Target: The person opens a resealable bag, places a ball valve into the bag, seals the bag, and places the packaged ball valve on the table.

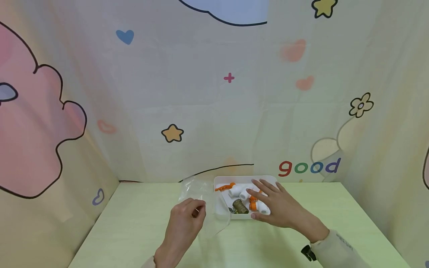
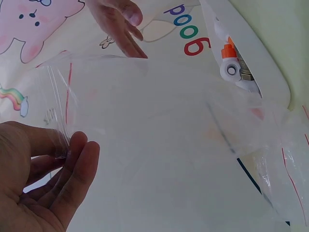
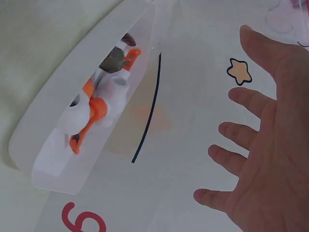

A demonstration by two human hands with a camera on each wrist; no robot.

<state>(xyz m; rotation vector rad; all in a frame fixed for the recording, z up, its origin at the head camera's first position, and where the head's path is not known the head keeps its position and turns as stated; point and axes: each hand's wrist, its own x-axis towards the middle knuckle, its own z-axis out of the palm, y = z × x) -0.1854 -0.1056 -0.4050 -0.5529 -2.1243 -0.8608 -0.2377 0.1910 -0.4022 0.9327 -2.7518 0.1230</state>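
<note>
One pale table (image 1: 134, 238) bears a white tray (image 1: 240, 216), its long axis running left to right. A clear bag (image 1: 194, 188), pinched by the left hand (image 1: 184, 219), overlaps its left end in the head view. The right hand (image 1: 285, 209), fingers spread, masks its right end, nearer the white-and-orange fittings (image 1: 236, 190) and brass fitting (image 1: 240, 206), seemingly untouched.

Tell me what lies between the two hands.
In the head view: part of the clear bag, then most of the white tray with its fittings.
</note>
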